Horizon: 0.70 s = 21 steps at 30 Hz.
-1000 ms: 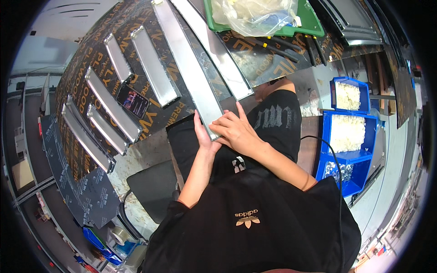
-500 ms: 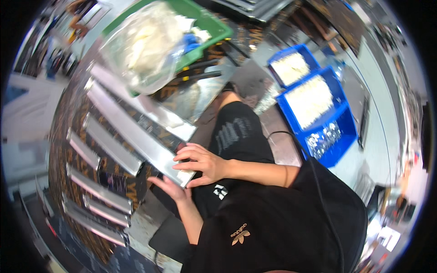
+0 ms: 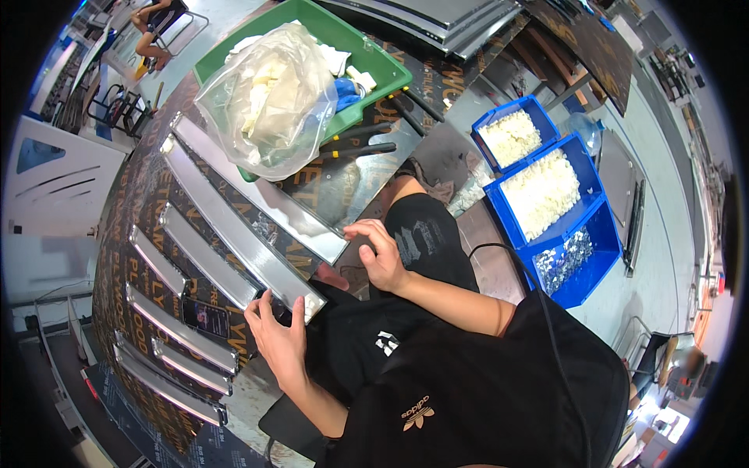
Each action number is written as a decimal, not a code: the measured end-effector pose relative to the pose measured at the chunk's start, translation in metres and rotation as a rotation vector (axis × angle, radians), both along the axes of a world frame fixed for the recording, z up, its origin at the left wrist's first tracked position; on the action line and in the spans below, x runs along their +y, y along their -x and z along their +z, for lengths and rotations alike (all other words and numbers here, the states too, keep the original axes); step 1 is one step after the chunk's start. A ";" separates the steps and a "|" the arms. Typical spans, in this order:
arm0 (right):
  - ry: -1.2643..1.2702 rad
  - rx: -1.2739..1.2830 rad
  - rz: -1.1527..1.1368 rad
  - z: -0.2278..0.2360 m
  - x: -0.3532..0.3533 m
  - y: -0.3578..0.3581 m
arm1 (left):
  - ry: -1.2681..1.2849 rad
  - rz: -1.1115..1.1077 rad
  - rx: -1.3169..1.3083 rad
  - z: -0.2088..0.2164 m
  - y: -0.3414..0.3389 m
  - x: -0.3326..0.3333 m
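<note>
A long silvery metal profile slants across the patterned board, its near end close to my body. White pieces show at both of its ends. My left hand is at that near end with fingers and thumb apart. Its thumb lies against the profile, while its fingertips are by the end of a shorter profile. My right hand is raised to the right, fingers loosely bent and apart, nothing visible in them. Its fingertips are near the end of another long profile, partly covered by a plastic bag.
Several shorter profiles and a dark phone-like device lie to the left. A green crate holds the clear bag. Black-handled tools rest beside it. Blue bins at right hold white pieces and small shiny parts.
My right hand has let go of the long profile's near end and moved up and right. My left hand has come from beneath that end to its left side.
</note>
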State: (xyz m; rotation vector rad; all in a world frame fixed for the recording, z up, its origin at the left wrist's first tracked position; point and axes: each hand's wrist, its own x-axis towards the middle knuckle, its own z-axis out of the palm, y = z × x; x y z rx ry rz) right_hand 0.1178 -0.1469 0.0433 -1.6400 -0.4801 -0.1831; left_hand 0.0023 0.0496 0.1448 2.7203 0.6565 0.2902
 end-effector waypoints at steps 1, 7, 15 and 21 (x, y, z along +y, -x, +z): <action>-0.004 -0.011 -0.024 0.000 0.000 -0.002 | 0.134 -0.031 -0.060 0.003 -0.003 -0.002; -0.176 -0.070 -0.222 0.018 -0.007 -0.057 | 0.349 -0.373 -0.188 -0.035 -0.038 -0.053; -0.004 -0.092 -0.414 0.109 -0.008 -0.173 | 0.181 -0.433 -0.222 -0.092 -0.041 -0.093; 0.340 -0.682 -0.185 0.151 0.041 -0.160 | 0.195 -0.441 -0.293 -0.108 -0.043 -0.089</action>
